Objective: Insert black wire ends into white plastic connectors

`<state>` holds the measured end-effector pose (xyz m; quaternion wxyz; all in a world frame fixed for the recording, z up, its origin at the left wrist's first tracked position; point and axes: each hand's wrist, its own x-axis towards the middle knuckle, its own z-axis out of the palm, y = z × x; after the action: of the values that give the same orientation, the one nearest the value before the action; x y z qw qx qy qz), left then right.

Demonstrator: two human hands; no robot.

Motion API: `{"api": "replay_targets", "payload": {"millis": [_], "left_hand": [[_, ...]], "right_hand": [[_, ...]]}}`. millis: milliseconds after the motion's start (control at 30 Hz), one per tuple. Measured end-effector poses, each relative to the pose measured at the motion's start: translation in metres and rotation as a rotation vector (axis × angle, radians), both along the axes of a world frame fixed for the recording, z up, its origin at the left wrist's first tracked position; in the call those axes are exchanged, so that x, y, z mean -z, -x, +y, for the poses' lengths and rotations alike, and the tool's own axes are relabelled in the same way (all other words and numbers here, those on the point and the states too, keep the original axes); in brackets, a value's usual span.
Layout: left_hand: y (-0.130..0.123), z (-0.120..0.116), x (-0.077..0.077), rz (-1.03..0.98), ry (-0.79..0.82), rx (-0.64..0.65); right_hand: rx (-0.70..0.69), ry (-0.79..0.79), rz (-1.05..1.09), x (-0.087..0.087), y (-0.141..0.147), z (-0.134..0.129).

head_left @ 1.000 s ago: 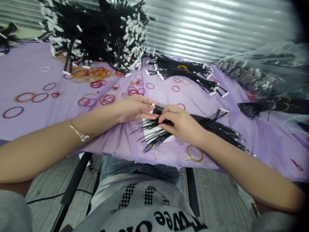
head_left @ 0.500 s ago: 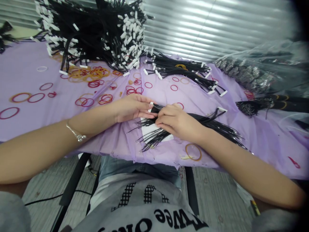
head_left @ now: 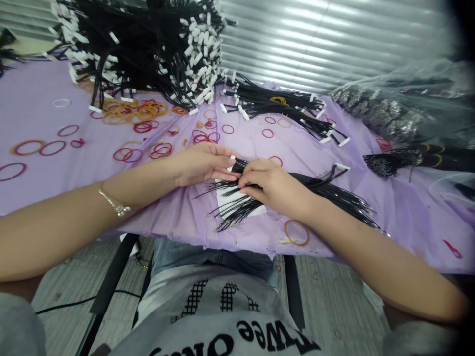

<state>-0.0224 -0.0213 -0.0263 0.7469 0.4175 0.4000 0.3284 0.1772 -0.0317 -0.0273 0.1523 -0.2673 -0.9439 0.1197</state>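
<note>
Between the thumb and fingers of my left hand (head_left: 208, 164) is a small white connector (head_left: 232, 161) with black wires running out of it to the right. My right hand (head_left: 269, 183) pinches those black wires close beside the connector, its fingertips closed near my left fingers. Under and around my right hand lies a loose bundle of black wires (head_left: 334, 198), their thin ends fanning out on both sides. Part of the bundle rests on a white sheet (head_left: 241, 201). One more white connector (head_left: 342, 166) sticks up from the bundle at the right.
A tall heap of black cables (head_left: 137, 49) with white connectors stands at the back left. Smaller cable bundles (head_left: 282, 104) lie right of it. Red and yellow rubber bands (head_left: 133, 111) are scattered on the purple cloth (head_left: 33, 109). Clear plastic bags (head_left: 419, 99) sit at the right.
Both hands keep nearly the same pose on the connector and its wires. The view has shifted very slightly; nothing else has visibly moved.
</note>
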Motion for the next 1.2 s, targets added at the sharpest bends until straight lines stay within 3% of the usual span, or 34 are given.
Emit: {"api": "replay_targets", "payload": {"millis": [100,267,333,433,633,800,1000,1200], "left_hand": [[0.0,0.0,0.0,0.003,-0.009,0.006],[-0.001,0.0,0.0,0.0,-0.003,0.001],[-0.001,0.0,0.0,0.002,0.005,-0.01],[-0.001,0.0,-0.001,0.012,0.015,-0.031],[0.0,-0.002,-0.003,0.055,0.01,-0.026],[-0.001,-0.004,-0.005,0.045,0.007,-0.033],[0.0,-0.004,-0.004,0.023,0.049,-0.01],[0.002,-0.002,0.0,-0.035,0.074,0.03]], "right_hand": [[0.024,-0.01,-0.094,-0.003,0.002,-0.005],[0.0,-0.243,-0.244,0.0,0.001,-0.013],[-0.014,-0.265,-0.224,0.001,0.0,-0.014],[-0.004,-0.166,-0.11,-0.002,-0.001,-0.013],[0.092,0.18,0.136,-0.012,-0.001,-0.01],[0.108,0.334,0.263,-0.013,-0.001,-0.011],[0.35,0.262,0.248,-0.016,-0.005,-0.011],[0.425,0.272,0.223,-0.013,-0.005,-0.007]]}}
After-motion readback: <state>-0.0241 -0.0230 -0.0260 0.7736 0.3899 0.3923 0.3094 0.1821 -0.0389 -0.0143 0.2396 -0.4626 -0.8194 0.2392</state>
